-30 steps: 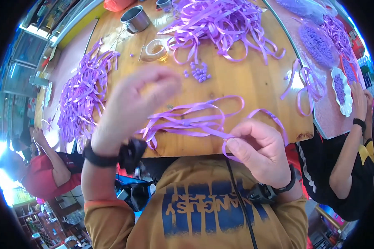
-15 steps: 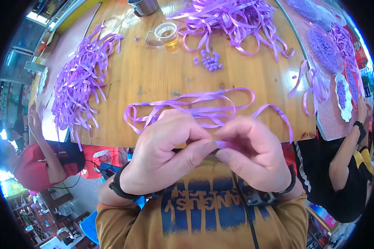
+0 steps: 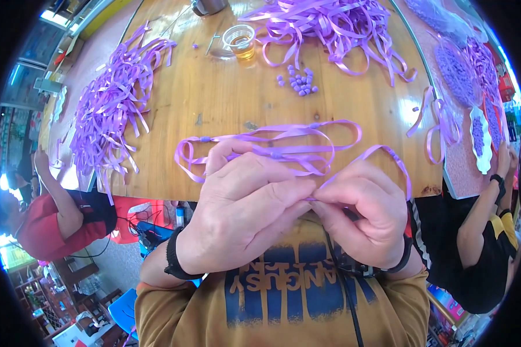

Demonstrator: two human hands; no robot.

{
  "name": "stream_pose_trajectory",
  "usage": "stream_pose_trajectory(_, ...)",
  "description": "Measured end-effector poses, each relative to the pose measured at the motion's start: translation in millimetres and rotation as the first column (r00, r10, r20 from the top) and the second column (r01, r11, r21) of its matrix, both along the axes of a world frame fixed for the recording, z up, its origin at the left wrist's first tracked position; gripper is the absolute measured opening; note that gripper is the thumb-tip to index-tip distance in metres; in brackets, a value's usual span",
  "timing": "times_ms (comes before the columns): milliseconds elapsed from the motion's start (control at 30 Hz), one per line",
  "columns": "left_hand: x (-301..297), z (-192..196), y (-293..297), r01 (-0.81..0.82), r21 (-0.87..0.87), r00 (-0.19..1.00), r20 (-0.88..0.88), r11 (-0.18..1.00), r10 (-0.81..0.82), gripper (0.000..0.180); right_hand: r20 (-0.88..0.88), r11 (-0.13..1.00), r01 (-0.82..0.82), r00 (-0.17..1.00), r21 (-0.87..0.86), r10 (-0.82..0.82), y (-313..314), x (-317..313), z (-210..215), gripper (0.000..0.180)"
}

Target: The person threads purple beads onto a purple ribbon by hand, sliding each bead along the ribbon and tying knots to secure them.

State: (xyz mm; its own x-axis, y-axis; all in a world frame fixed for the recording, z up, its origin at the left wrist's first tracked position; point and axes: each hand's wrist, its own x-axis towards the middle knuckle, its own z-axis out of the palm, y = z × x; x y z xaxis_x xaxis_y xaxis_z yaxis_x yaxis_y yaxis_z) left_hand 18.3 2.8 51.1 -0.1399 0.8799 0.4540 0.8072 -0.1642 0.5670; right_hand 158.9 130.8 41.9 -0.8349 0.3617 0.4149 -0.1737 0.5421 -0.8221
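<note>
My left hand [image 3: 252, 211] and my right hand [image 3: 362, 211] meet at the near edge of the wooden table, thumbs and fingertips pinched together on a purple ribbon [image 3: 382, 148]. The ribbon arcs up from my fingers and hangs down to the right, with small beads on its bend. Its part between my fingertips is mostly hidden. Just beyond my hands lie looped purple ribbons [image 3: 289, 134] with several beads threaded on them. A small cluster of loose purple beads [image 3: 301, 82] sits farther back.
A plastic cup [image 3: 239, 41] of amber liquid and a metal mug [image 3: 207, 6] stand at the back. Ribbon heaps lie left [image 3: 113, 98] and at the far middle [image 3: 336, 29]. On the right side table, a white tray [image 3: 480, 156] holds beads. Other people sit left [image 3: 58, 222] and right [image 3: 474, 254].
My fingertips have drawn closer and pinch the ribbon more tightly. My left hand has turned and shifted slightly right, one finger lifting over the looped ribbons. The view has shifted a little.
</note>
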Motion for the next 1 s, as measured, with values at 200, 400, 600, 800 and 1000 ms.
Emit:
stream_pose_trajectory(200, -5.8, -5.5, -4.6, 0.013, -0.125, 0.995, 0.095, 0.992, -0.001, 0.009, 0.093, 0.998, 0.002, 0.996, -0.071, 0.005, 5.2, 3.7, -2.9, 0.016)
stream_pose_trajectory(400, 8.5, -7.9, -5.0, 0.105, -0.048, 0.566, 0.824, 0.993, -0.02, 0.009, 0.048, 0.98, -0.196, 0.979, -0.022, 0.197, 3.8, -0.7, -8.7, 0.013)
stream_pose_trajectory(600, 7.3, -1.3, 2.5, -0.078, -0.175, 0.997, 0.016, 0.982, 0.082, 0.002, 0.081, 0.991, -0.01, 0.997, 0.132, 0.0, 4.5, 4.8, -15.0, 0.017)
stream_pose_trajectory(800, 3.7, -8.7, 2.9, 0.188, -0.306, 0.829, 0.559, 0.933, 0.016, 0.005, -0.057, 0.982, -0.113, 0.993, -0.151, 0.105, 5.0, 3.3, -21.0, 0.025)
stream_pose_trajectory(1000, 4.9, -10.6, 3.0, 0.3, -0.337, 0.664, 0.745, 0.892, 0.058, 0.009, 0.011, 0.956, -0.132, 0.99, -0.264, 0.14, 10.8, 11.1, -17.0, 0.017)
